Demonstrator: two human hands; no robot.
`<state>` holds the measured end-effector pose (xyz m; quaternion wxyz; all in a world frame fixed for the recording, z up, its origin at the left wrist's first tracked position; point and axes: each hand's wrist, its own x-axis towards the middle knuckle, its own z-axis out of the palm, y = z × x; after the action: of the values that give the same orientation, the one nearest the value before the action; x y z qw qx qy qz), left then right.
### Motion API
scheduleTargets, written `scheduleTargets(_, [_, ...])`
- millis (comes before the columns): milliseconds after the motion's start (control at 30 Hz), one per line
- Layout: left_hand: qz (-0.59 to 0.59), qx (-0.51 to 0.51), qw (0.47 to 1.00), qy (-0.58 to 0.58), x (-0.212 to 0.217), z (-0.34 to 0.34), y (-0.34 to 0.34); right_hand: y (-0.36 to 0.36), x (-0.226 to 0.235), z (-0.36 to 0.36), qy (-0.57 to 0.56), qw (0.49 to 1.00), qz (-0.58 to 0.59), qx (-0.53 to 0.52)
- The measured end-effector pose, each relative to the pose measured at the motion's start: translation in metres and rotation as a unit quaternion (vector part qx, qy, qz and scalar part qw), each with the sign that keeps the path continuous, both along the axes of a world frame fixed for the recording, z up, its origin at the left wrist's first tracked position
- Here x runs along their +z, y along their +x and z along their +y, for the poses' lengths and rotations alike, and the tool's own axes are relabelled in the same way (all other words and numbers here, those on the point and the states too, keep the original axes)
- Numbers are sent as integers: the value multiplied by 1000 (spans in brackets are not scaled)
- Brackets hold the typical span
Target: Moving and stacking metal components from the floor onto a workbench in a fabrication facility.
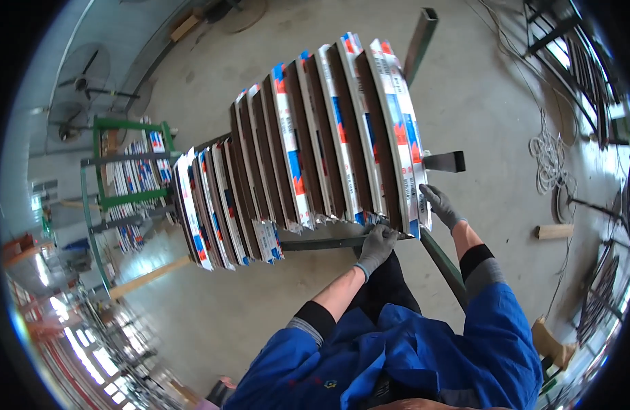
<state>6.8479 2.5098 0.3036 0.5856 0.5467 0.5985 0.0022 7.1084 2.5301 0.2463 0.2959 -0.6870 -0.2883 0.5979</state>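
Note:
A long row of flat panels [287, 140], wrapped in white, blue and orange printed film and showing dark brown edges, leans on a green metal rack [322, 243]. My left hand [378, 247], in a grey glove, is closed at the lower corner of the panels at the row's right end. Its fingertips are partly hidden there. Against the outer side of the last wrapped panel [408, 137] rests my right hand [440, 205], also gloved, with its fingers stretched out.
Two metal posts, an upper one [420, 44] and a lower one [446, 162], stick out past the row's right end. Another green rack [134, 200] with similar panels stands at left. Coiled cable [548, 160] and a wooden block [554, 232] lie on the floor at right.

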Motion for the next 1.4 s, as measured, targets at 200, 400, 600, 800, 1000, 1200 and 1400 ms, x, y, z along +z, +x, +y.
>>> scheduleTargets(200, [-237, 237, 931, -144, -116, -61, 10, -59, 20, -11, 50, 998, 31, 14])
scheduleTargets(400, [-322, 466, 795, -216, -88, -76, 65, -64, 5, -17, 42, 999, 3, -25])
scheduleTargets(600, [-396, 421, 816, -13, -173, -99, 62, -72, 11, 13, 51, 997, -48, 29])
scheduleTargets(800, [-329, 470, 804, -156, -120, -83, 68, -31, 21, -3, 38, 994, -71, 80])
scheduleTargets(1000, [-275, 578, 758, -123, -80, -118, 98, 51, 14, -23, 44, 953, -47, 297])
scheduleTargets(1200, [-299, 623, 715, -110, -63, -169, 92, 117, 199, -2, 19, 818, 106, 565])
scheduleTargets(1400, [-318, 630, 701, -103, -59, -189, 94, 121, 297, 73, 97, 877, 217, 417])
